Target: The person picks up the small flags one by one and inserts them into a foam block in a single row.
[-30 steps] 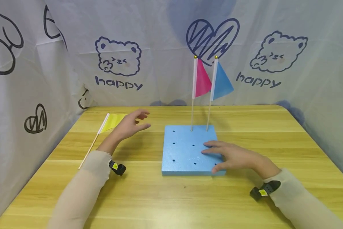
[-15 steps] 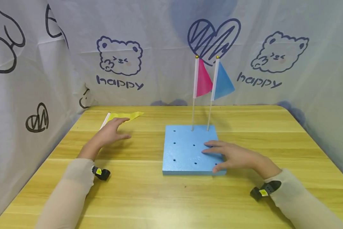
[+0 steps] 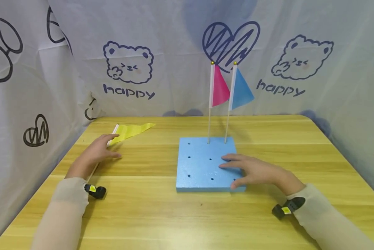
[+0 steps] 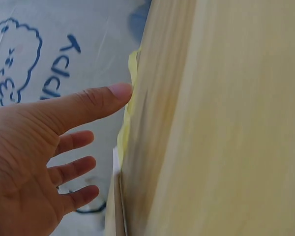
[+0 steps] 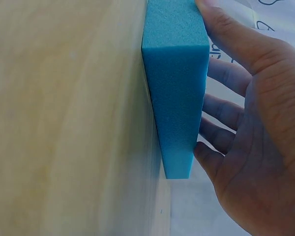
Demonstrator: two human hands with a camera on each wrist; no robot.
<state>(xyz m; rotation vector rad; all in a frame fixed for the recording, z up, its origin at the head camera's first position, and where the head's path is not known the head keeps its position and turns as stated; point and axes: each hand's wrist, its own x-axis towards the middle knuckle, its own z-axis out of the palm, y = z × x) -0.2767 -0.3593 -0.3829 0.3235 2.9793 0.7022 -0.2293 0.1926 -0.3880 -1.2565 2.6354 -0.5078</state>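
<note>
leftward and back from the far edge of the table [image 3: 161, 215], the left hand [image 3: 94, 152] has shifted since the earlier frames, and in the head view it now covers the middle of the stick [image 3: 93, 172] of the yellow flag [image 3: 129, 131]. its fingers are spread, thumb well apart from the forefinger, with nothing held between them; whether any fingertip touches the stick i cannot tell. the flag itself has not moved: it lies flat toward the far left corner, its cloth pointing right along the far edge, its stick slanting along the left edge toward the near side

as i judge it, the change brings the hand from beyond the cloth to a place where the stick is within easy reach, though the yellow flag is not yet taken up

the right hand [image 3: 255, 172] has stayed put. it rests at the right side of the blue board [image 3: 199, 166], fingers loose and parted over the top, thumb by the near right corner, which looks like steadying rather than gripping

right of the middle of the table, the pink flag [image 3: 219, 88] and the blue flag [image 3: 240, 91] stand close together, nearly upright, in holes along the board's far edge; the far left hole is free
</note>
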